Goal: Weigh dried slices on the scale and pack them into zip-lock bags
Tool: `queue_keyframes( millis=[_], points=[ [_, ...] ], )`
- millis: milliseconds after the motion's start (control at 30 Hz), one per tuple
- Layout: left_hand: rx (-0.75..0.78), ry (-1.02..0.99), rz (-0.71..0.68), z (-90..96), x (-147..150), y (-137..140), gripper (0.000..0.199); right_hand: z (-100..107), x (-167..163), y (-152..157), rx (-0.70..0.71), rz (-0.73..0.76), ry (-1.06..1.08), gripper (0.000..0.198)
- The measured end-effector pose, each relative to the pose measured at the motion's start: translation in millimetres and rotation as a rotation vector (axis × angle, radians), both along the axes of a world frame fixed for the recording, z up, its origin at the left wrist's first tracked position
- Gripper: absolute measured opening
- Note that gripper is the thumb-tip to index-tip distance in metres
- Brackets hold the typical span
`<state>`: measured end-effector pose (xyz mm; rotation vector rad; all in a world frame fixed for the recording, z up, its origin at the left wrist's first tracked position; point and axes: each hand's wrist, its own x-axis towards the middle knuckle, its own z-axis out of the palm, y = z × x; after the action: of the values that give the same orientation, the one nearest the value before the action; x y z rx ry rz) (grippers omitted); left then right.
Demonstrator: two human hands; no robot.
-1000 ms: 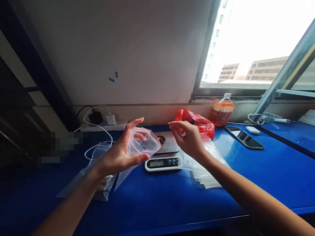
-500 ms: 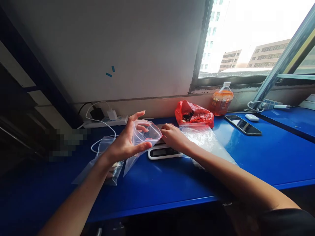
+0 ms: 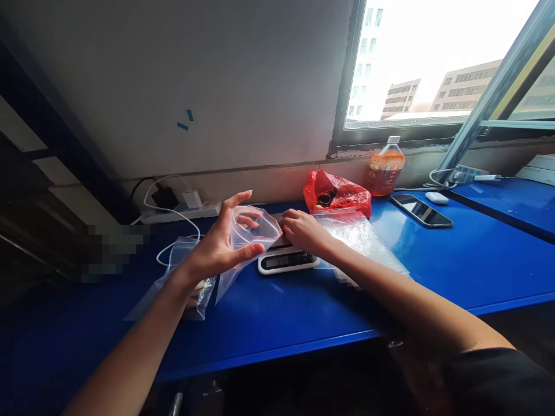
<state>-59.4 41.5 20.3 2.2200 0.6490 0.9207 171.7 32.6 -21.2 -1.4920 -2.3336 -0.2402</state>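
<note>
Loosely held in the left hand [image 3: 219, 245], a clear zip bag [image 3: 228, 280] stands with its mouth spread wide: the thumb and the other fingers are parted around the rim, and some fingers show through the plastic. The bag lies to the right of that palm and just left of the right hand [image 3: 306, 231], whose bent fingers are drawn together over the plate of a white-edged digital scale [image 3: 265, 268]. Whether those fingers grip anything cannot be told, as the hand hides what is beneath. Under the left forearm lies a filled plastic bag [image 3: 199, 303] with pale contents.

All this is on a glossy blue desk [image 3: 260, 329]. A stack of flat clear bags [image 3: 362, 231] lies beneath the right forearm; behind it sit a crumpled red bag [image 3: 347, 199] and a bottle [image 3: 387, 173] of orange-brown drink, with a phone [image 3: 422, 211] and a white case [image 3: 437, 198] further right. A power strip [image 3: 210, 209] runs along the wall [image 3: 243, 86], and a window [image 3: 411, 52] opens onto buildings.

The zip bag's mouth faces up and rightward, toward the scale; its long axis slants down to the left, ending in a pointed lower corner near the desk.
</note>
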Motion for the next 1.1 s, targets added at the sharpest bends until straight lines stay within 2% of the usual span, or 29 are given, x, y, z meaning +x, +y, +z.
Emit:
queue_keyframes(
  millis=[133,367,533,667,733,800,867,1000,1100],
  points=[
    [0.010,0.009,0.006,-1.0,1,1,0.091,0,-3,2,-0.016,0.033,-0.003,0.027],
    [0.035,0.035,0.026,-3.1,1,4,0.089,0,-9,13,-0.018,-0.085,-0.011,0.029],
    [0.058,0.085,0.036,-3.8,0,6,0.086,-2,-5,17,0.001,-0.040,-0.009,0.027],
    [0.061,0.099,0.083,-2.9,2,5,0.093,4,8,15,0.062,-0.043,0.070,0.026],
    [0.057,0.094,0.106,-3.8,4,3,0.097,11,14,8,0.158,-0.047,0.186,0.031],
    [0.062,0.077,0.126,-5.8,7,2,0.101,19,15,-4,0.299,0.019,0.336,0.031],
    [0.071,0.064,0.146,-8.1,10,1,0.104,25,11,-19,0.397,0.156,0.413,0.025],
    [0.085,0.072,0.126,-11.5,14,-1,0.104,27,-4,-41,0.393,0.440,0.292,0.025],
    [0.099,0.084,0.126,-12.2,14,-1,0.101,26,-7,-46,0.360,0.494,0.365,0.030]
  ],
)
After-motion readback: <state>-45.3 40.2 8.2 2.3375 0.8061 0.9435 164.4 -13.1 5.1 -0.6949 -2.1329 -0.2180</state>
